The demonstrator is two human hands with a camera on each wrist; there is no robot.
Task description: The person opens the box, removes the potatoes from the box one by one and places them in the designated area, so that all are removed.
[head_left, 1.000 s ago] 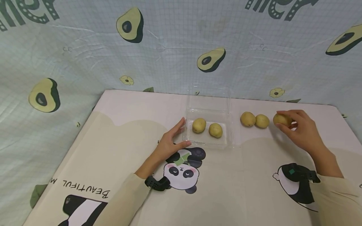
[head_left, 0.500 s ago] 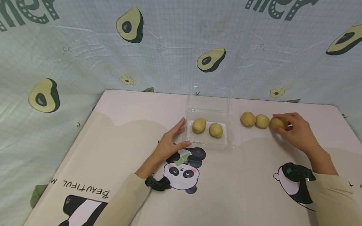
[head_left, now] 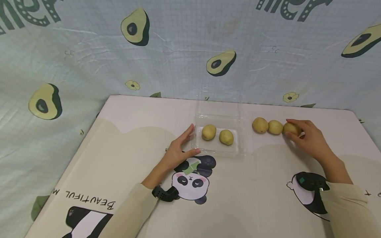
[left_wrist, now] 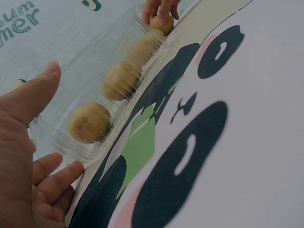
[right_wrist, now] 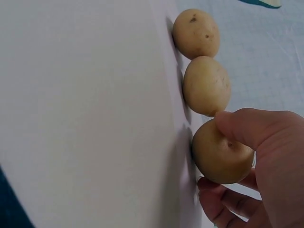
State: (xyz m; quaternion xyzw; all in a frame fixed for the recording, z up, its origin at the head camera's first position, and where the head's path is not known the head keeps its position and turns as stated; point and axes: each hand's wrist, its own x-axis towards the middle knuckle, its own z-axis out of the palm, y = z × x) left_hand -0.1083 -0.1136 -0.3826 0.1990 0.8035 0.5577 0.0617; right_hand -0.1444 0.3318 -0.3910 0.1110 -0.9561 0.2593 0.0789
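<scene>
My right hand point(head_left: 312, 140) pinches a round yellow potato point(head_left: 290, 128) between thumb and fingers, low over the table at the right end of a row. Beside it lie two more potatoes, a middle potato point(head_left: 275, 127) and an end potato point(head_left: 260, 125). The right wrist view has the held potato point(right_wrist: 221, 154) right at the middle one. To the left, a clear plastic clamshell box point(head_left: 239, 140) stands with its lid up and contains two potatoes point(head_left: 209, 132). My left hand point(head_left: 177, 152) rests at the box's left side, thumb and fingers spread, fingertips at its wall.
The table point(head_left: 226, 191) wears a pale cover printed with pandas. Behind it hangs a light blue cloth point(head_left: 178, 59) with avocado prints, close to the raised lid point(head_left: 218, 105). A dark wrist strap point(head_left: 166, 193) shows on the left arm.
My right hand has moved the potato a little left, closing the gap to the middle potato of the row. The left hand and the box have stayed in place.
</scene>
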